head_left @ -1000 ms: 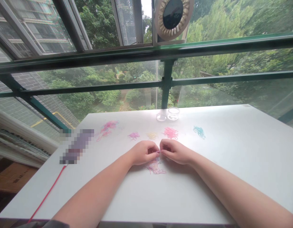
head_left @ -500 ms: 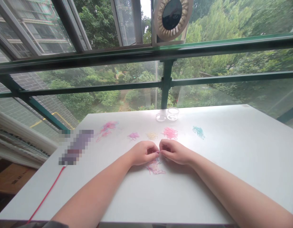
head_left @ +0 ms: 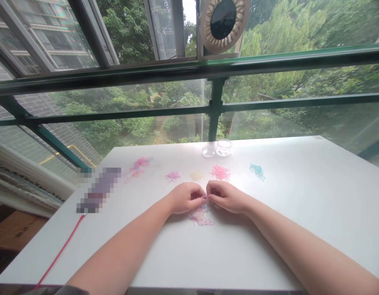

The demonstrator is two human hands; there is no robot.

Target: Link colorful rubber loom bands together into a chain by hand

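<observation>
Over the middle of the white table (head_left: 183,254), my left hand (head_left: 186,198) and my right hand (head_left: 228,196) meet fingertip to fingertip. Each is closed in a pinch. A sliver of a pinkish thin rubber band shows at the left fingertips; what the right fingertips grip is too small to make out. Just below them lies a mixed pile of thin rubber bands (head_left: 201,217), partly hidden by the left hand. Beyond my hands is a row of sorted heaps: purple bands (head_left: 173,176), pale yellow bands (head_left: 197,175), pink bands (head_left: 220,172) and teal bands (head_left: 257,171).
A clear round jar (head_left: 223,148) and its clear lid (head_left: 208,152) stand at the far edge. To the left lie a larger mixed heap of bands (head_left: 140,166) and a blurred-out dark object (head_left: 98,190) with a red cord (head_left: 62,250). A fan (head_left: 223,24) hangs by the window railing.
Both hands stay in nearly the same place, still pinched together above the mixed pile. The heaps look unchanged.
</observation>
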